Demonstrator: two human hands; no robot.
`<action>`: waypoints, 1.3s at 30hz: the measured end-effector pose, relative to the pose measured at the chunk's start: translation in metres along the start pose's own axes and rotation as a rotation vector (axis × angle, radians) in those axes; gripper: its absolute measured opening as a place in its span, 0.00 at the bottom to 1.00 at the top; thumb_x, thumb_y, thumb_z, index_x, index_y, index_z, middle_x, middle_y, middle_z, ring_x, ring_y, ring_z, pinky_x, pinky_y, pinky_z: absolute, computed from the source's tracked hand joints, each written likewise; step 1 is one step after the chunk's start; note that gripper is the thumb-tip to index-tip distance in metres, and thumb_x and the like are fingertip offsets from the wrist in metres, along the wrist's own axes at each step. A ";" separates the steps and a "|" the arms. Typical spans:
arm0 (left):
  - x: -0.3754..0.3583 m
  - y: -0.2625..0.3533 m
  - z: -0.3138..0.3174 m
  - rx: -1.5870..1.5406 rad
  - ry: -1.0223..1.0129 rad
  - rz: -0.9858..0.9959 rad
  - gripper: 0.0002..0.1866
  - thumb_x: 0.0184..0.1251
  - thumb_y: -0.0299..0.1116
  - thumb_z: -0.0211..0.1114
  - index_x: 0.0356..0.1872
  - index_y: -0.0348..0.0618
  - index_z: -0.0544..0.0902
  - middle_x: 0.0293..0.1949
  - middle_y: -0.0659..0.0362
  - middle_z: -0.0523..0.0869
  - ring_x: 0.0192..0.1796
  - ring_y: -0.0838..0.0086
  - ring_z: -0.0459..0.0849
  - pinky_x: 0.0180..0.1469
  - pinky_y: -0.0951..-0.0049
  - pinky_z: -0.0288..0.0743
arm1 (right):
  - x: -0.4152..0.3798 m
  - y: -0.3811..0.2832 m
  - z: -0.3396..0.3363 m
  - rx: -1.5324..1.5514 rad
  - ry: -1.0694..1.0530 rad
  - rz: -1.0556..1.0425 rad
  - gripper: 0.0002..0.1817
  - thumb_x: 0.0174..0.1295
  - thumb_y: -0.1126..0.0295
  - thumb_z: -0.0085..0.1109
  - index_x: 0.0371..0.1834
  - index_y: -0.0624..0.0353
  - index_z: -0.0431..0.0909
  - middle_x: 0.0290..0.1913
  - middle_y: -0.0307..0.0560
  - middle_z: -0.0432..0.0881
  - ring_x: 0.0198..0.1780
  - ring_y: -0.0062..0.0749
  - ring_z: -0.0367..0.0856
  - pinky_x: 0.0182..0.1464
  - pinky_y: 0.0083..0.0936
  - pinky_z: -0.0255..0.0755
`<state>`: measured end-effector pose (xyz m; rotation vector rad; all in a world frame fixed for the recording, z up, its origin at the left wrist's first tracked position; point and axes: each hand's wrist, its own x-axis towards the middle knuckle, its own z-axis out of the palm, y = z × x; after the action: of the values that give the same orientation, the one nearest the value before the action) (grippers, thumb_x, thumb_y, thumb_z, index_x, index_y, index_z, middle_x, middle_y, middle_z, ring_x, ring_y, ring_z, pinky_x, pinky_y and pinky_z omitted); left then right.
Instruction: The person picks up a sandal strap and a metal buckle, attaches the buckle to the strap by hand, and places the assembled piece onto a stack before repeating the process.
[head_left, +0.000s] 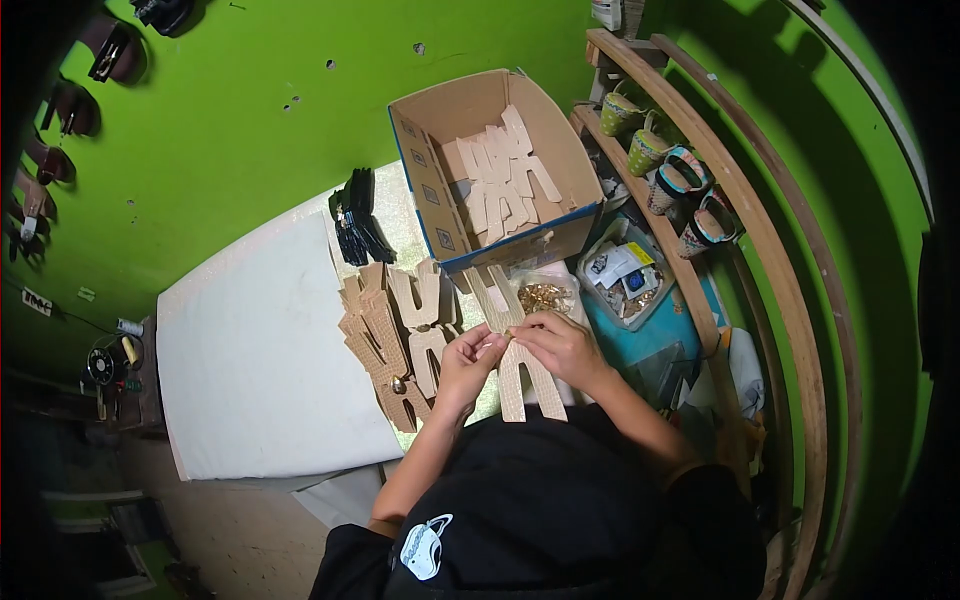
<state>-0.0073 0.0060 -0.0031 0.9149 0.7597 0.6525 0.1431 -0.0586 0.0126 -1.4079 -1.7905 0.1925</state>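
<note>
My left hand (468, 358) and my right hand (556, 342) meet over a tan textured sandal strap piece (528, 385) that lies on the table in front of me. Both pinch it near its top end, fingertips almost touching. A pile of similar tan strap pieces (392, 340) lies just left of my left hand. A clear bag of small gold buckles (545, 296) sits just beyond my right hand.
An open cardboard box (425, 165) with pale strap pieces stands behind the hands. A white sheet (255, 350) covers the table's left. Black straps (358, 228) lie at the back. A clear tray of small items (625, 275) and a shelf of sandals (670, 175) stand to the right.
</note>
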 end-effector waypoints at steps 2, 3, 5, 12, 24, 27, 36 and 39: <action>0.002 -0.003 -0.002 0.013 0.000 0.037 0.06 0.54 0.22 0.59 0.33 0.37 0.73 0.29 0.64 0.78 0.33 0.86 0.75 0.36 0.89 0.69 | -0.003 -0.002 0.003 0.115 0.001 0.104 0.12 0.47 0.78 0.56 0.37 0.60 0.76 0.33 0.44 0.71 0.34 0.31 0.73 0.35 0.21 0.69; 0.002 -0.003 -0.001 0.012 0.001 0.038 0.06 0.54 0.22 0.59 0.33 0.37 0.73 0.29 0.64 0.78 0.33 0.86 0.75 0.36 0.89 0.69 | -0.004 -0.002 0.003 0.115 0.000 0.104 0.12 0.47 0.78 0.56 0.37 0.60 0.76 0.33 0.44 0.71 0.34 0.31 0.73 0.35 0.21 0.69; 0.002 -0.001 0.002 0.013 0.016 0.042 0.06 0.54 0.23 0.59 0.33 0.38 0.74 0.30 0.63 0.79 0.32 0.86 0.75 0.36 0.89 0.69 | -0.006 -0.002 0.003 0.216 0.044 0.150 0.12 0.49 0.78 0.55 0.40 0.60 0.76 0.36 0.45 0.69 0.36 0.28 0.72 0.35 0.20 0.68; 0.001 -0.002 0.005 0.012 -0.005 0.045 0.07 0.54 0.24 0.59 0.35 0.37 0.74 0.31 0.61 0.80 0.32 0.85 0.76 0.36 0.88 0.68 | -0.009 -0.005 0.011 0.632 0.275 0.540 0.17 0.53 0.79 0.51 0.48 0.66 0.68 0.42 0.43 0.66 0.41 0.20 0.70 0.42 0.17 0.67; -0.002 -0.001 0.005 0.104 -0.063 0.167 0.13 0.55 0.22 0.58 0.43 0.32 0.72 0.37 0.60 0.79 0.33 0.86 0.76 0.36 0.89 0.68 | -0.008 -0.001 0.019 1.043 0.207 0.701 0.20 0.50 0.81 0.54 0.48 0.65 0.62 0.37 0.42 0.73 0.41 0.19 0.72 0.46 0.15 0.66; -0.004 0.001 0.005 0.133 -0.051 0.174 0.13 0.55 0.22 0.58 0.42 0.32 0.73 0.34 0.61 0.79 0.32 0.87 0.75 0.33 0.90 0.67 | -0.010 0.000 0.022 1.041 0.201 0.704 0.20 0.50 0.81 0.55 0.47 0.64 0.63 0.38 0.42 0.73 0.41 0.19 0.72 0.46 0.15 0.66; -0.008 0.002 0.011 0.177 0.053 0.277 0.05 0.53 0.22 0.60 0.31 0.38 0.74 0.22 0.67 0.76 0.22 0.90 0.69 0.21 0.91 0.59 | -0.009 -0.008 0.033 0.984 0.353 0.549 0.16 0.50 0.83 0.53 0.42 0.64 0.62 0.38 0.42 0.72 0.41 0.20 0.72 0.46 0.17 0.66; -0.011 0.003 0.007 0.175 0.077 0.333 0.05 0.53 0.21 0.60 0.31 0.38 0.74 0.24 0.66 0.77 0.23 0.90 0.70 0.23 0.90 0.60 | -0.009 -0.011 0.036 0.926 0.325 0.505 0.14 0.52 0.80 0.54 0.41 0.65 0.63 0.37 0.42 0.72 0.40 0.19 0.72 0.44 0.16 0.67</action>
<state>-0.0086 -0.0040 0.0049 1.1967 0.7475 0.9281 0.1106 -0.0570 -0.0087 -1.0668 -0.8374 0.8755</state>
